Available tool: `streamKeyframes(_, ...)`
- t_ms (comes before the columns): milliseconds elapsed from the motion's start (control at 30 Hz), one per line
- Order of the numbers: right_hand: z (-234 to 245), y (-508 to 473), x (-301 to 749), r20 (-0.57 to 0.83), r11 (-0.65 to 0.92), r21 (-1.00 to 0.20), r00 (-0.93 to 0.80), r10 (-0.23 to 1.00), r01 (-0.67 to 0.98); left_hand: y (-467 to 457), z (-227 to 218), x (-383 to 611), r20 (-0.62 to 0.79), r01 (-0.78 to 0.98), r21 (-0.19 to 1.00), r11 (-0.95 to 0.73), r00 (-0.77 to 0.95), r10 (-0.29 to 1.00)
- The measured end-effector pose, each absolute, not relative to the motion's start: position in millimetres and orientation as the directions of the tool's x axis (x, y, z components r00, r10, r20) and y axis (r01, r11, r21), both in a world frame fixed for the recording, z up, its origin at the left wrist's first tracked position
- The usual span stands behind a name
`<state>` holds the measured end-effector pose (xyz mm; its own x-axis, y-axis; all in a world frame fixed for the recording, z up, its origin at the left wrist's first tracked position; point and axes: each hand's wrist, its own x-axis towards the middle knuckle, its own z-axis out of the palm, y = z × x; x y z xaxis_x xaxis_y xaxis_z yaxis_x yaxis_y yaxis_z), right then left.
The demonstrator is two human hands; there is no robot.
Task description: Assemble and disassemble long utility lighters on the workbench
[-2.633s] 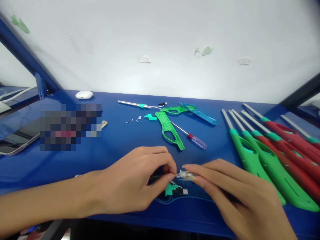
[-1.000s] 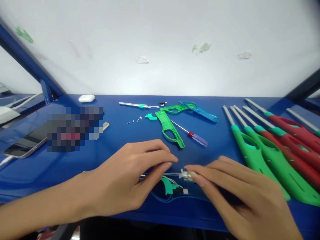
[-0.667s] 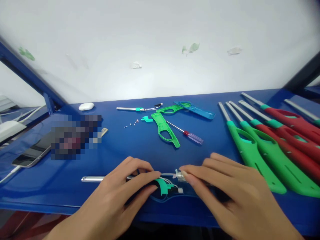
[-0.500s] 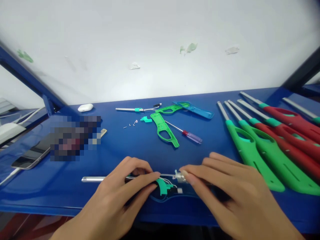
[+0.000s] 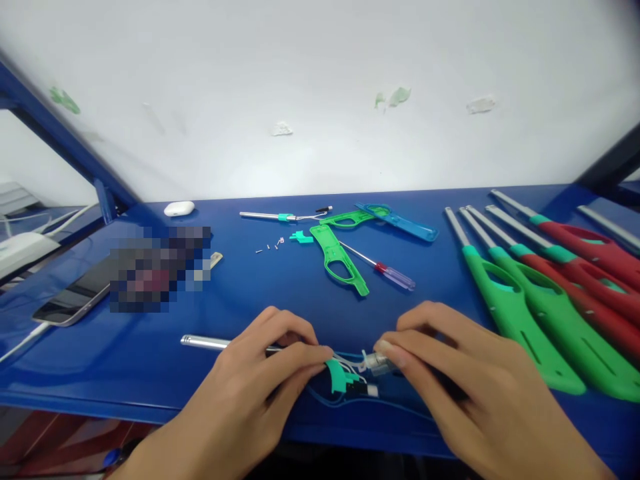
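The right hand pinches a clear fitting just right of the teal trigger; the left hand curls at the trigger's left edge, its exact hold hidden. A metal tube juts leftward from there; beyond the trigger lie a green shell half and a screwdriver.

Bright, diffuse light; white wall palest low centre; edges stretched; upper-right corner dark; pixelated patch left.
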<state>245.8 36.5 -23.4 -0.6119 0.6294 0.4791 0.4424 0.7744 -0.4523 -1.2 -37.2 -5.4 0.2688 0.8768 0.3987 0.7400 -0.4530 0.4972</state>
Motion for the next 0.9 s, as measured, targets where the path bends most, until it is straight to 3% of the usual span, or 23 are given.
streamKeyframes(667,-27.8,39.8,244.7,0.459,0.777,-0.399,-0.628,0.629,0.487,-35.9,-6.3,-1.3,0.327,0.751,0.547,-0.368,0.213,0.921)
streamKeyframes(800,-28.0,39.5,245.3,0.468,0.779,-0.397,-0.623,0.627,0.486,-38.3,-6.0,-2.7,0.363,0.755,0.517,-0.403,0.233,0.902)
streamKeyframes(900,-28.1,40.2,246.2,0.491,0.794,-0.359,-0.624,0.608,0.491,-42.1,-8.8,-5.7,0.389,0.786,0.425,-0.450,0.290,0.874)
